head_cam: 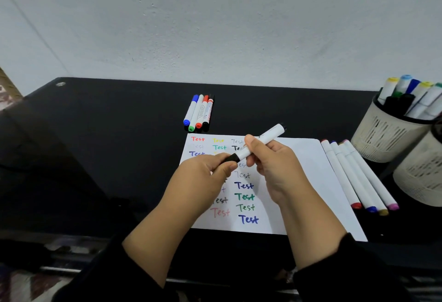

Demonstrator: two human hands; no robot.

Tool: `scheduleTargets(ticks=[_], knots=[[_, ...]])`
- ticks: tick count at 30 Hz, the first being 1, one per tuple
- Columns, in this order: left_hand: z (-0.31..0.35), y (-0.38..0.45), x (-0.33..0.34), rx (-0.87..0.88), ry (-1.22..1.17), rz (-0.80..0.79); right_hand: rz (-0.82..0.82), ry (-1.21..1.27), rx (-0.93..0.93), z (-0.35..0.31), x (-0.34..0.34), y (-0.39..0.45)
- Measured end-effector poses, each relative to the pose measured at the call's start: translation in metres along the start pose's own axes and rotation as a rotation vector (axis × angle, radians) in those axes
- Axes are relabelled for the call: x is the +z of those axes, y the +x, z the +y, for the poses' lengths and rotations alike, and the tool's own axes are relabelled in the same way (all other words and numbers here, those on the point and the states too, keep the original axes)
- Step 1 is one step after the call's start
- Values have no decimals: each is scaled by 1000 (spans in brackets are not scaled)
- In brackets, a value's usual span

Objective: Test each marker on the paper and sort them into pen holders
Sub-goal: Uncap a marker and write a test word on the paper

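Partly under hands [239, 167], paper [299, 182] writing.

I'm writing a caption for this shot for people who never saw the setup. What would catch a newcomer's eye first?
First, the two hands at centre: the left hand grips the black cap of a white marker while the right hand holds its barrel. Beneath them lies a white paper covered in coloured "Test" words. At the right edge stands a pen holder full of markers.
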State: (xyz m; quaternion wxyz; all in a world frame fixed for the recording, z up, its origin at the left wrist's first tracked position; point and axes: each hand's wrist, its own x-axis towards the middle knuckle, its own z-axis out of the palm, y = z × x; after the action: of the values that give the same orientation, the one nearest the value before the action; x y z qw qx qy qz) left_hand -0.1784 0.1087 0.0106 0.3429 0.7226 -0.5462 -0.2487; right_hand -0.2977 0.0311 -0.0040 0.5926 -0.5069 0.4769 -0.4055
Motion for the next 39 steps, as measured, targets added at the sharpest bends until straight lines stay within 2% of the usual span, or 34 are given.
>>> scheduleTargets(ticks=[7,13,19,23,32,39], knots=[[1,2,1,5,66,4,-2,14,26,-2,-1,1],[0,1,-4,-143,-196,-5,-27,37,9,-3,1,1],[4,-5,1,-10,53,11,23,35,14,-4,4,1],[1,-5,1,-67,-184,29,-20,63,-12,-4,2,-1],[-5,-4,-2,33,-5,21,-132,38,14,-5,-1,-2],[-1,-3,3,-64,-105,-55,9,85,-7,-3,6,2]])
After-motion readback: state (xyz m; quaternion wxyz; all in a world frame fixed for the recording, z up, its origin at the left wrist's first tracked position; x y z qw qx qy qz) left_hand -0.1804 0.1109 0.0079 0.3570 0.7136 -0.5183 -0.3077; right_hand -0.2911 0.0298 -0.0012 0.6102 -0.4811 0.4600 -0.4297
